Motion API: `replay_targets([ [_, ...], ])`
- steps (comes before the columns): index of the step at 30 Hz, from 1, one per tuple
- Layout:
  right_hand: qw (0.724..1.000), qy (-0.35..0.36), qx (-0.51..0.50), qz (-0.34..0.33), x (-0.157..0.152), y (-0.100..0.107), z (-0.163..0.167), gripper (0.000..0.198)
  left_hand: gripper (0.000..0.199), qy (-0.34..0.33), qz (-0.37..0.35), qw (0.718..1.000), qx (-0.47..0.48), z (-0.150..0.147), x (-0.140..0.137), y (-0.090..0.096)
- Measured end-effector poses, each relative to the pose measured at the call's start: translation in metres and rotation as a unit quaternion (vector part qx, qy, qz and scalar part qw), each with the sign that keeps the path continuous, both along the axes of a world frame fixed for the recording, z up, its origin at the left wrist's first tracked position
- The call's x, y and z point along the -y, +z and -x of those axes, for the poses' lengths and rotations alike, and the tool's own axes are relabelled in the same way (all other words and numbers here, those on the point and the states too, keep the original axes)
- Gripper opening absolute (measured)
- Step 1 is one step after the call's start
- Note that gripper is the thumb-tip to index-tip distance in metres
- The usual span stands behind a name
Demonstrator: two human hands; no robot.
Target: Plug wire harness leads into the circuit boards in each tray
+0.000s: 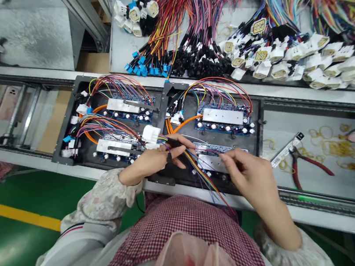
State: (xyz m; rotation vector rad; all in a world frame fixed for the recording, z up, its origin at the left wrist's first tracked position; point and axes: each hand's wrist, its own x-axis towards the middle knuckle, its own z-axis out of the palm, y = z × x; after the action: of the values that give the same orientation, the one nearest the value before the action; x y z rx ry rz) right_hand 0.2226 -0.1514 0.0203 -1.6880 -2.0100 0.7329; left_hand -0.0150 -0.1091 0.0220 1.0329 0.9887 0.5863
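My left hand (153,158) is closed round a wiring harness, whose white connector (151,134) sticks out on its left side. Loose coloured wires (206,177) fan out from that hand toward the lower right. My right hand (252,171) pinches a thin wire of the harness between thumb and fingertips. Both hands are over a blue circuit board with a silver heat sink (209,162) in the right black tray (259,141); the hands and wires partly cover it. Behind it, another board (223,116) carries fitted coloured wires and thick orange cables.
Left of it, a black tray (64,134) holds two wired boards. At right lie red-handled cutters (316,162), a labelled strip (286,150) and yellow rubber bands (336,143). Bundled harnesses (197,42) cover the back shelf. A pink phone (8,102) lies at left.
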Motion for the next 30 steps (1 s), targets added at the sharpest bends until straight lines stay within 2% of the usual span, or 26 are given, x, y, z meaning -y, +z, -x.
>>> replay_targets([
  [3, 0.998, -0.023, 0.034, -0.053, -0.007, -0.011, 0.01, 0.03, 0.024, 0.022, 0.005, 1.0, 0.013, 0.005, 0.001, -0.004],
  [8, 0.994, 0.014, 0.097, -0.048, -0.014, -0.034, 0.023, 0.027, 0.025, 0.04, -0.03, 0.998, -0.028, 0.003, 0.006, -0.01],
  [13, 0.992, 0.01, 0.115, -0.052, -0.018, -0.04, 0.024, 0.029, 0.024, 0.048, -0.031, 0.998, -0.031, -0.001, 0.007, -0.011],
  [17, 0.992, 0.028, 0.112, -0.042, -0.02, -0.035, 0.024, 0.028, 0.022, 0.048, -0.031, 0.998, -0.023, -0.002, 0.008, -0.011],
  [22, 0.995, -0.003, 0.092, -0.04, -0.008, -0.01, 0.019, 0.029, 0.022, 0.061, -0.035, 0.997, -0.034, -0.002, 0.007, -0.011],
  [25, 0.991, 0.045, 0.122, -0.012, 0.005, 0.001, 0.008, 0.032, 0.023, 0.072, -0.034, 0.996, -0.026, -0.002, 0.006, -0.011],
  [27, 0.988, 0.004, 0.149, -0.028, 0.01, 0.003, -0.004, 0.042, 0.024, 0.084, -0.032, 0.996, -0.02, -0.003, 0.005, -0.012],
  [30, 0.974, -0.137, 0.168, -0.067, 0.012, -0.002, -0.023, 0.039, 0.022, 0.089, -0.021, 0.996, -0.009, -0.004, 0.003, -0.014],
])
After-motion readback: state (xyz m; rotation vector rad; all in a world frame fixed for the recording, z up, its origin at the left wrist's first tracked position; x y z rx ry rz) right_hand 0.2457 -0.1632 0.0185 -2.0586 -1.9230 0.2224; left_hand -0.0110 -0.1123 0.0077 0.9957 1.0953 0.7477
